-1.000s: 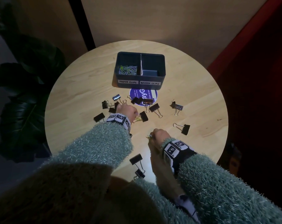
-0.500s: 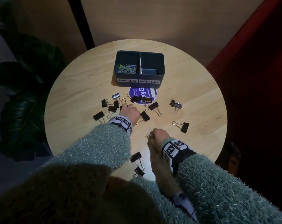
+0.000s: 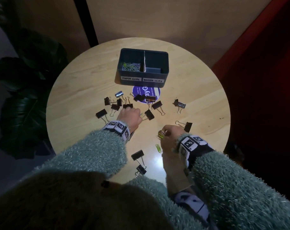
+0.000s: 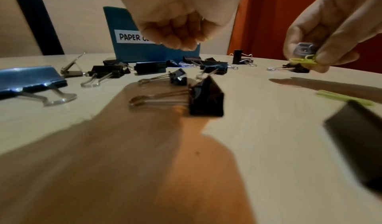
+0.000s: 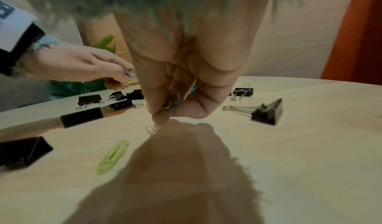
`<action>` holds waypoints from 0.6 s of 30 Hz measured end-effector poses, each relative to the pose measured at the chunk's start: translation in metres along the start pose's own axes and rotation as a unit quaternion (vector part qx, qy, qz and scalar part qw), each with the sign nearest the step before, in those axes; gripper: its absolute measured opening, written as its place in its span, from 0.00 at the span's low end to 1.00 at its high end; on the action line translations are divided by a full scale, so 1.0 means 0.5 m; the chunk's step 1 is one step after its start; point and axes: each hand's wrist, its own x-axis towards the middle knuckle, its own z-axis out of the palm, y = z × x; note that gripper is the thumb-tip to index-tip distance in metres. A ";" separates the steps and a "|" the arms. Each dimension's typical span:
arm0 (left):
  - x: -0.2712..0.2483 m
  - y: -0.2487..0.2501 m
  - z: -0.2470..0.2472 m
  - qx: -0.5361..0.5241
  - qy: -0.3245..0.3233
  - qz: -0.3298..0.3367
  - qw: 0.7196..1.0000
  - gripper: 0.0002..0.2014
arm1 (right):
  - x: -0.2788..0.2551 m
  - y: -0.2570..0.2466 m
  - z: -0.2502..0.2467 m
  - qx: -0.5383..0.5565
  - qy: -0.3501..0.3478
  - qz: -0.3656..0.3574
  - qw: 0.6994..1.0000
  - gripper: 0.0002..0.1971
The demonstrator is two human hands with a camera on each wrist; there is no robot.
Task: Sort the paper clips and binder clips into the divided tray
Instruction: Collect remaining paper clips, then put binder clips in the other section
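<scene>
Nearest the bottom of the head view, two black binder clips (image 3: 137, 154) were seen lying on the round table (image 3: 78, 90), low of centre. Just right of them a green paper clip (image 3: 158, 148) was left flat on the wood, and beside it a small silver paper clip (image 5: 151, 129) was made out in the right wrist view, right under the fingertips. The right hand (image 3: 171, 136) was curled shut around a little bunch of paper clips (image 3: 161, 135), green and bluish ones pinched between thumb and fingers. Further up, left of centre, the left hand (image 3: 131, 117) was closed too, a few paper clips being pinched at its fingertips. Around and beyond it a scatter of black binder clips (image 3: 156, 105) was spread across the middle of the frame, none yet sorted. Beyond those a purple sticker (image 3: 155, 93) was partly covered, and farthest off the divided tray (image 3: 124, 63) was stood at upper centre: paper clips (image 3: 131, 66) piled in its left compartment, the right one apparently without binder clips.

The paper clips would probably be handled as light, thin and slippery, lying flush, so an edge would be best lifted with a fingernail. The binder clips, stiff and heavier, would be best taken by the black body or the wire handles.
</scene>
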 end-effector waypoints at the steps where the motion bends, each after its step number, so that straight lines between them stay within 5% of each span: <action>1: -0.010 0.004 0.003 -0.011 -0.009 0.010 1.000 0.11 | -0.004 0.007 0.002 -0.005 -0.003 -0.001 1.000 0.15; 7: -0.058 0.032 0.017 -0.034 -0.080 0.041 0.995 0.13 | -0.018 0.025 0.045 -0.039 -0.004 0.014 0.999 0.16; 14: -0.086 0.040 0.039 -0.028 -0.082 0.041 0.995 0.12 | -0.006 0.010 0.123 -0.035 0.032 0.006 0.999 0.15; 18: -0.090 0.025 0.039 -0.026 -0.075 0.040 0.996 0.11 | -0.010 0.001 0.136 -0.056 0.057 -0.018 0.997 0.23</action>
